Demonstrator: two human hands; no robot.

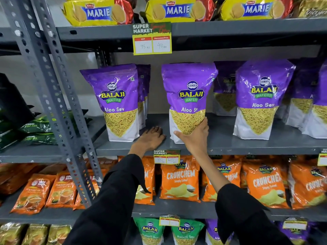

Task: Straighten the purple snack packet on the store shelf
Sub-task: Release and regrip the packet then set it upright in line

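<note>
A purple Aloo Sev snack packet (188, 96) stands upright at the middle of the grey shelf (221, 144), facing front. My right hand (193, 137) grips its lower right corner, thumb across the bottom front. My left hand (151, 137) lies flat, palm down, on the shelf just left of that packet, with nothing in it. It rests between this packet and another purple packet (116, 101) to the left.
More purple packets (261, 98) stand to the right and behind. A price tag (152, 39) hangs from the shelf above, which carries yellow Marie biscuit packs (178, 10). Orange Crunchem bags (180, 179) fill the shelf below. A perforated grey upright (51, 96) rises at the left.
</note>
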